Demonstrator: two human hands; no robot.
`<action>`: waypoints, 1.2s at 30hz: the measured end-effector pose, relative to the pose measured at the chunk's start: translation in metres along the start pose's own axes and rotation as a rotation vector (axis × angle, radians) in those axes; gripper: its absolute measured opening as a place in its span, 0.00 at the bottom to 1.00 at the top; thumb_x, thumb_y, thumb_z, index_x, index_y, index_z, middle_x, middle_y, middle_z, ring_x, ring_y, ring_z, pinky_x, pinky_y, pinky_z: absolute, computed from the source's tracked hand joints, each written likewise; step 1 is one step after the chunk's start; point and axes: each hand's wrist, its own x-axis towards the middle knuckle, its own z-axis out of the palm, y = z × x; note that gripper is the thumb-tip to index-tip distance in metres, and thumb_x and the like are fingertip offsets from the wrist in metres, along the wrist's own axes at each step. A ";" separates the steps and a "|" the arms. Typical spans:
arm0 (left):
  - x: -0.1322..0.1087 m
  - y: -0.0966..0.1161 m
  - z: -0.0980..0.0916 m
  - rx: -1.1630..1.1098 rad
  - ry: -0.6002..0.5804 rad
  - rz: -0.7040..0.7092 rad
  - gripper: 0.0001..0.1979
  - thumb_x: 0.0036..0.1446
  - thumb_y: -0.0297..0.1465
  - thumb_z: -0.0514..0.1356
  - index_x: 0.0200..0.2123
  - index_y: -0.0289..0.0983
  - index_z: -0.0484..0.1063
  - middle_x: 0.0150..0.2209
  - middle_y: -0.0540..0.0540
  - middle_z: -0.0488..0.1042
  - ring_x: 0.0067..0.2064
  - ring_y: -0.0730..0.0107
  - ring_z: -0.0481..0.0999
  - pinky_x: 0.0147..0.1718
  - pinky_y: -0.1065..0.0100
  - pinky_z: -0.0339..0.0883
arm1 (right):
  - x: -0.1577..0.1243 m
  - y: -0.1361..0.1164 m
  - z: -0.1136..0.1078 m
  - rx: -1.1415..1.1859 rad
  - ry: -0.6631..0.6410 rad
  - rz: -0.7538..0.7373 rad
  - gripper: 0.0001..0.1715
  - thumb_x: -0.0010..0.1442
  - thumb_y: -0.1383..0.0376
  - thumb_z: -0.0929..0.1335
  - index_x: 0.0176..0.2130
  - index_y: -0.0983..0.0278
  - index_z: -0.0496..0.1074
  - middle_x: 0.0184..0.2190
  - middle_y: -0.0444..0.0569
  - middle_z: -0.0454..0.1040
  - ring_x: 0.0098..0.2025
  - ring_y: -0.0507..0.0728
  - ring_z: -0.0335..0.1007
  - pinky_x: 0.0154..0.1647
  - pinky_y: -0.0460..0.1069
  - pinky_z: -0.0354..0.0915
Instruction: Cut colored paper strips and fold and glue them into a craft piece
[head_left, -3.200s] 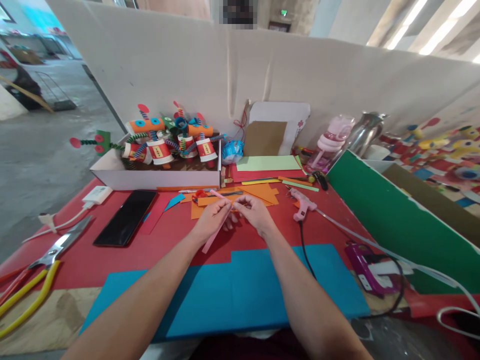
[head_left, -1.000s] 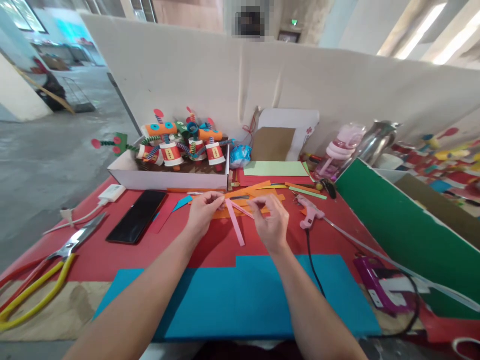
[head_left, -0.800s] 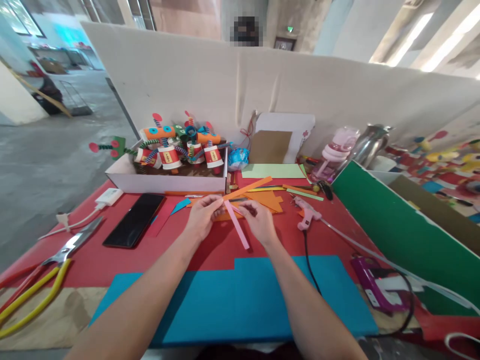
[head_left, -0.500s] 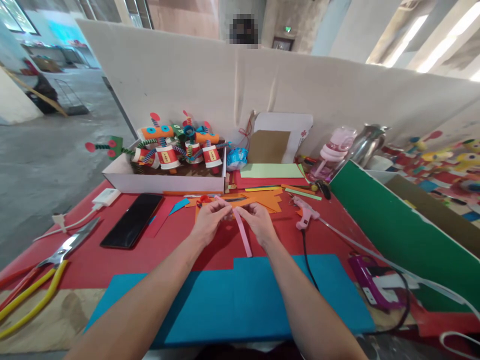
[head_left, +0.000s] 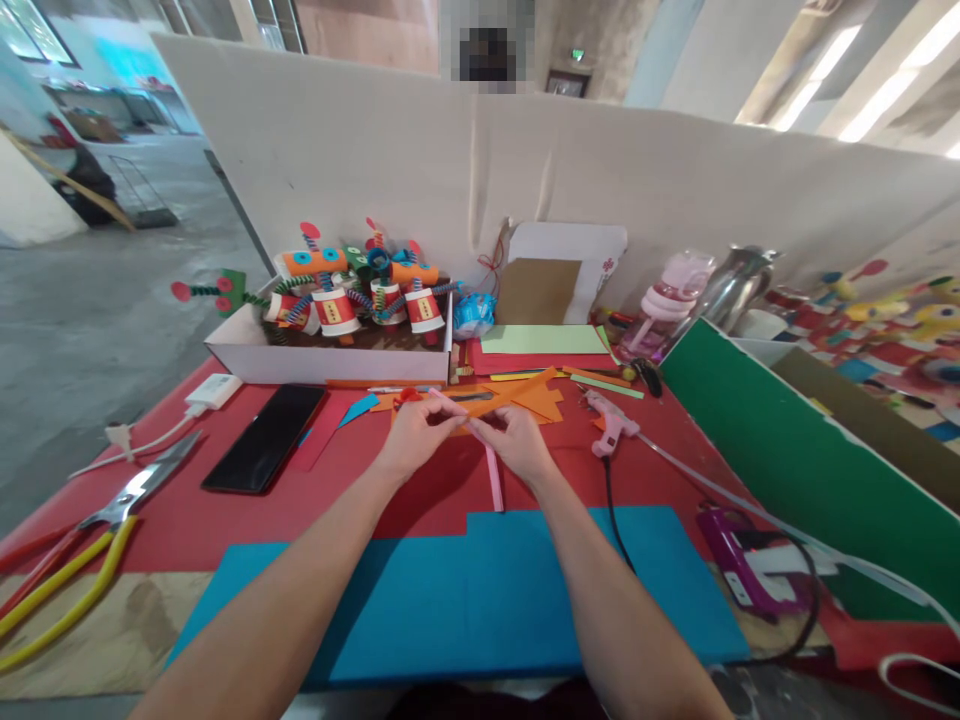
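In front of me, above the red tabletop, both hands meet at a pink paper strip (head_left: 493, 478). My left hand (head_left: 417, 432) is closed, thumb and fingers pinching the strip where one end pokes up beyond the fingertips. Facing it, my right hand (head_left: 516, 440) pinches close by, its fingertips nearly touching the left ones. The long end of the pink strip hangs below towards the blue sheets. An orange paper strip (head_left: 529, 387) slants up to the right from the fingertips and seems to cross the pink one there. The fingers hide the crossing point.
Orange paper pieces (head_left: 551, 405) lie behind my hands. To the right are a pink glue gun (head_left: 611, 425) with its cord and a green box (head_left: 795, 470). Leftward are a phone (head_left: 264, 440), large scissors (head_left: 127, 500) and a box (head_left: 330, 367) of paper-cup figures. Blue sheets (head_left: 465, 610) lie nearest me.
The orange strip's far end has swung up at the right of my fingers. The pink strip's hanging end has turned slightly and looks narrower. Both hands have stayed nearly in place.
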 end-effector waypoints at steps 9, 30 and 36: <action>0.010 -0.015 -0.008 -0.664 0.219 -0.199 0.14 0.33 0.32 0.72 0.23 0.34 0.73 0.19 0.52 0.70 0.22 0.79 0.66 0.23 0.75 0.61 | 0.012 0.018 -0.015 0.455 0.704 0.082 0.10 0.51 0.58 0.67 0.31 0.62 0.68 0.29 0.42 0.71 0.27 0.49 0.64 0.32 0.46 0.63; -0.005 -0.009 0.018 -0.732 0.116 -0.428 0.10 0.38 0.29 0.70 0.23 0.32 0.73 0.21 0.48 0.73 0.23 0.77 0.71 0.25 0.73 0.66 | 0.000 0.015 0.025 0.398 0.184 0.216 0.16 0.46 0.55 0.71 0.26 0.66 0.73 0.22 0.45 0.73 0.24 0.51 0.66 0.27 0.47 0.61; -0.007 -0.009 0.020 -0.705 0.067 -0.371 0.12 0.39 0.32 0.71 0.26 0.31 0.73 0.22 0.48 0.74 0.23 0.77 0.71 0.25 0.73 0.66 | 0.000 0.012 0.022 0.375 0.209 0.252 0.15 0.45 0.55 0.71 0.25 0.66 0.72 0.19 0.44 0.71 0.21 0.51 0.64 0.24 0.46 0.60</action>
